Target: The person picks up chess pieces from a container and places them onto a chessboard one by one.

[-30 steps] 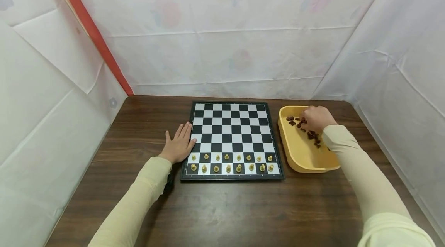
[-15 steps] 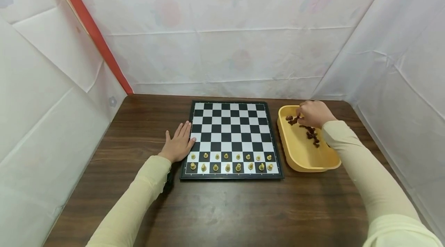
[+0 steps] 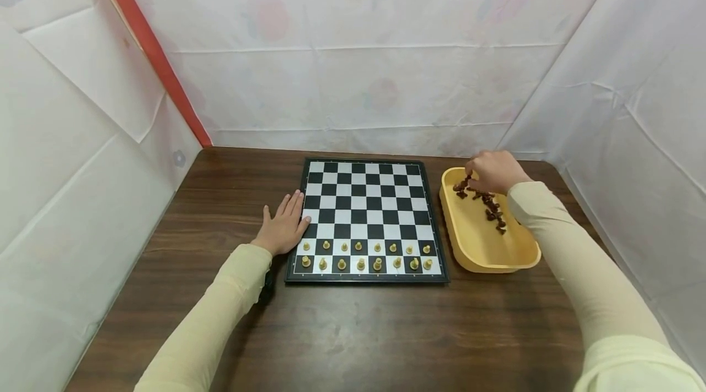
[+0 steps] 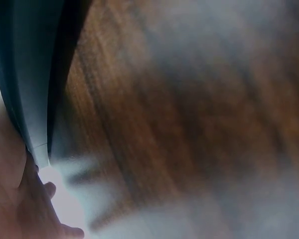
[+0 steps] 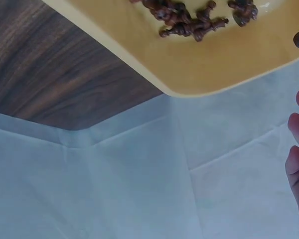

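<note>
Right hand (image 3: 493,171) grip pinching dark piece (image 3: 466,181) above yellow tray (image 3: 474,251), left hand (image 3: 284,229) flat by chessboard (image 3: 366,208)

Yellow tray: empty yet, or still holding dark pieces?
Not empty. The yellow tray still holds a cluster of dark chess pieces in its far half; the near half looks bare.

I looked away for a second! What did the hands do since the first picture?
The right hand rose from the middle of the yellow tray toward its far end, pinching a dark chess piece lifted from the pile. The left hand stayed flat beside the chessboard, and the light pieces kept their two near rows.
</note>
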